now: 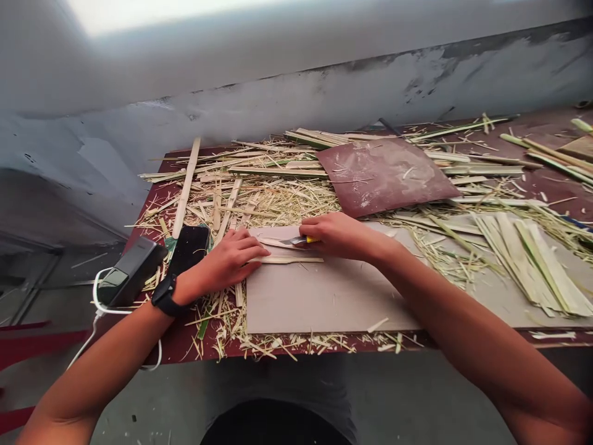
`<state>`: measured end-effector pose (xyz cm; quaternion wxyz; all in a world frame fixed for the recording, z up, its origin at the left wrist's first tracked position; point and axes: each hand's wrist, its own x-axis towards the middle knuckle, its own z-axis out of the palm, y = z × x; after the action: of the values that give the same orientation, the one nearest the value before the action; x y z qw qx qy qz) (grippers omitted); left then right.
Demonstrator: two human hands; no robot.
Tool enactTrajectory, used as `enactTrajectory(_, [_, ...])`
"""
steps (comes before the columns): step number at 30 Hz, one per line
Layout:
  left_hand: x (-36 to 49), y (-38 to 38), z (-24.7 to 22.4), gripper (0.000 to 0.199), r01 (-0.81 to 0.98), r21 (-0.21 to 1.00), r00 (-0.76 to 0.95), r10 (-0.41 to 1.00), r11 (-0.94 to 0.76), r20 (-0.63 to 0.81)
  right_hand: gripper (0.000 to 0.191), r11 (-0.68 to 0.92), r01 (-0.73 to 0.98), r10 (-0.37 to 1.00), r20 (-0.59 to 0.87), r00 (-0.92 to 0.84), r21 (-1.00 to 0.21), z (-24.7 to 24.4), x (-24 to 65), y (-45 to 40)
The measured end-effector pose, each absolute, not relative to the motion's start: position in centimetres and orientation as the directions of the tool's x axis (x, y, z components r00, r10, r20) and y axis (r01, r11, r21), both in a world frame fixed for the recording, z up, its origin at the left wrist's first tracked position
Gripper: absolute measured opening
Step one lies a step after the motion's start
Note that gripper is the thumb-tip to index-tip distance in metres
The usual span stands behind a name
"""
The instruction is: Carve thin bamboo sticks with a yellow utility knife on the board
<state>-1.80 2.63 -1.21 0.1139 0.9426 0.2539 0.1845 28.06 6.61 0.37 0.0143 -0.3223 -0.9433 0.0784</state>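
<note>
My right hand (pixel 331 233) is closed round a yellow utility knife (pixel 311 239), its blade pointing left over a pale board (pixel 324 303). The blade lies at a thin pale strip (pixel 273 243). My left hand (pixel 238 254), with a black watch on the wrist, rests at the board's left edge, its fingers pressed on the left end of a second pale strip (pixel 296 260). That strip lies flat on the board, just in front of the blade.
Shavings and split strips (pixel 296 198) cover the dark red table (pixel 176 346). A dark red sheet (pixel 389 173) lies behind. Flat strips (pixel 528 266) are fanned at right. A phone (pixel 189 247) and a black device (pixel 132 272) with a white cable (pixel 96 290) sit at left.
</note>
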Motion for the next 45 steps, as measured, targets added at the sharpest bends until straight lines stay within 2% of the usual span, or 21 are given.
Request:
enactTrajectory(3, [-1.6, 2.2, -1.0, 0.021, 0.455, 0.198, 0.817, 0.496, -0.868, 0.293, 0.012, 0.782, 0.605, 0.607, -0.032, -0.794, -0.151, 0.7, 28.4, 6.2])
enactTrajectory(7, [-1.1, 1.3, -0.5, 0.023, 0.433, 0.068, 0.856, 0.433, -0.899, 0.281, 0.007, 0.795, 0.577, 0.591, 0.025, -0.806, -0.185, 0.8, 28.6, 5.9])
enactTrajectory(12, [-0.4, 0.2, 0.1, 0.027, 0.405, -0.04, 0.89, 0.384, -0.913, 0.245, 0.034, 0.822, 0.535, 0.556, 0.07, -0.828, -0.196, 0.2, 28.3, 5.5])
enactTrajectory(15, [-0.1, 0.0, 0.1, 0.03, 0.37, -0.011, 0.901, 0.356, -0.929, 0.249, 0.03, 0.849, 0.482, 0.506, 0.071, -0.859, -0.216, 0.1, 27.9, 5.1])
enactTrajectory(18, [0.0, 0.1, -0.1, 0.03, 0.395, 0.059, 0.893, 0.398, -0.917, 0.211, 0.022, 0.873, 0.418, 0.455, 0.109, -0.884, -0.253, 0.3, 27.7, 4.9])
enactTrajectory(21, [-0.2, 0.3, -0.4, 0.035, 0.439, 0.108, 0.874, 0.452, -0.892, 0.179, 0.024, 0.876, 0.392, 0.439, 0.129, -0.889, -0.282, 0.3, 28.0, 4.9])
enactTrajectory(26, [-0.6, 0.8, -0.9, 0.047, 0.436, 0.175, 0.866, 0.465, -0.883, 0.183, 0.02, 0.869, 0.375, 0.428, 0.11, -0.897, -0.322, 0.3, 28.1, 4.9])
enactTrajectory(29, [-0.7, 1.0, -0.9, 0.046, 0.428, 0.213, 0.864, 0.467, -0.878, 0.189, 0.021, 0.876, 0.335, 0.399, 0.13, -0.908, -0.347, 0.3, 27.9, 4.6])
enactTrajectory(33, [-0.8, 1.4, -0.5, 0.037, 0.405, 0.254, 0.87, 0.455, -0.878, 0.189, 0.019, 0.894, 0.349, 0.406, 0.179, -0.896, -0.279, 0.3, 27.9, 4.4])
enactTrajectory(37, [-1.0, 1.6, -0.3, 0.035, 0.409, 0.27, 0.868, 0.463, -0.872, 0.181, 0.031, 0.894, 0.414, 0.435, 0.105, -0.894, -0.172, 0.5, 27.8, 4.3])
enactTrajectory(40, [-1.0, 1.6, -0.3, 0.035, 0.407, 0.279, 0.869, 0.463, -0.87, 0.177, 0.041, 0.892, 0.428, 0.438, 0.041, -0.898, -0.148, 0.8, 27.6, 4.0])
enactTrajectory(45, [-1.2, 1.9, -0.4, 0.038, 0.378, 0.291, 0.882, 0.438, -0.879, 0.175, 0.04, 0.897, 0.417, 0.426, 0.028, -0.904, -0.148, 1.2, 27.3, 3.6])
